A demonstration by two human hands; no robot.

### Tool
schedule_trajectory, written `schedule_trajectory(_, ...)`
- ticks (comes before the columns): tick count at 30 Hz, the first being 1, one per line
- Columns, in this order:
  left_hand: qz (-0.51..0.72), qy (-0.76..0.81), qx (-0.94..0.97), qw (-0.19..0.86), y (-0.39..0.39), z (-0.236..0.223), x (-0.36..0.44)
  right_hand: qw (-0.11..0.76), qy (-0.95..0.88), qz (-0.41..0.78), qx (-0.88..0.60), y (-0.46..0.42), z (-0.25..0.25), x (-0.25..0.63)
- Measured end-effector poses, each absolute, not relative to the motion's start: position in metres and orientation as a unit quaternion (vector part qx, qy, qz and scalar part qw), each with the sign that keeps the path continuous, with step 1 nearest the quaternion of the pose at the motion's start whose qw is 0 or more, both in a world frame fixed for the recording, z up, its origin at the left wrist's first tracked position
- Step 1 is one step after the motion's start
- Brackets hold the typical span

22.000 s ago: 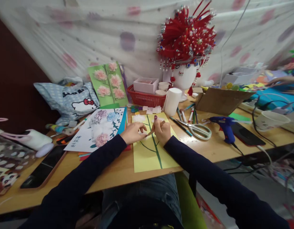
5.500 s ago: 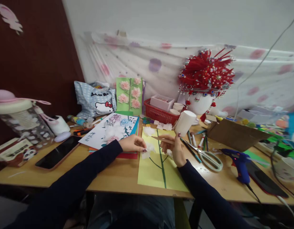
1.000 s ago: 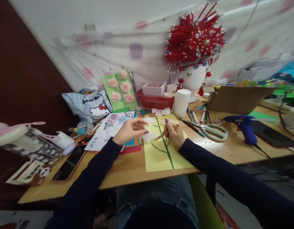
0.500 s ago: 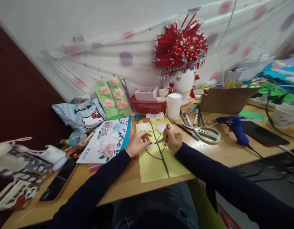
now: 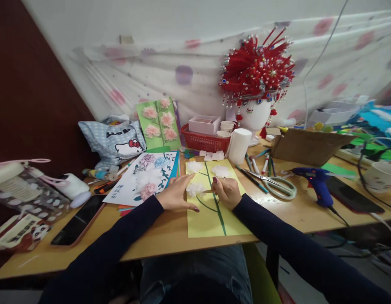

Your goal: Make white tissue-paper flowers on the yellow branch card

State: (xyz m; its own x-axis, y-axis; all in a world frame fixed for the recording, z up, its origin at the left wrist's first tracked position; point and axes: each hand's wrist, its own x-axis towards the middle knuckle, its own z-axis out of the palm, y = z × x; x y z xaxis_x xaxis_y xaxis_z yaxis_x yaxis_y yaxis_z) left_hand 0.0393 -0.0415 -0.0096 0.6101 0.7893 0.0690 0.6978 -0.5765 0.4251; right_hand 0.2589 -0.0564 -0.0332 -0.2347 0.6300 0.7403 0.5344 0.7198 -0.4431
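Brown stick point(image 5: 208, 191) at a white blossom point(image 5: 196, 190)

The right hand point(image 5: 227, 193) grips the stick, tip toward nine o'clock. The left hand point(image 5: 176, 195), fingers spread, overlaps the nine-o'clock edge of the yellow sheet point(image 5: 201, 223); the blossom lies at its ten o'clock.

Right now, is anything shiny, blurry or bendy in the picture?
Head view: glare whitens the table below the scissors; same head view: the white flowers look pale, their petals hard to tell apart; head view, left edge: the bottle looks stretched and soft.
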Motion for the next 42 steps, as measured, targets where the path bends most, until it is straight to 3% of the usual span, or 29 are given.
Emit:
schedule_trajectory(5,0.067,0.444,0.875,0.179,-0.042,-0.023,0.039,0.465,-0.808,0.015,-0.363,-0.056,-0.034,0.257)
schedule_trajectory(13,0.077,0.422,0.886,0.176,-0.038,-0.028,0.036,0.384,-0.874,-0.029,-0.295,-0.057,-0.029,0.252)
schedule_trajectory(24,0.084,0.427,0.881,0.183,-0.039,-0.027,0.036,0.497,-0.728,0.157,-0.446,-0.050,-0.041,0.253)
schedule_trajectory(42,0.079,0.443,0.871,0.199,-0.040,-0.032,0.037,0.509,-0.668,0.245,-0.484,-0.040,-0.040,0.240)
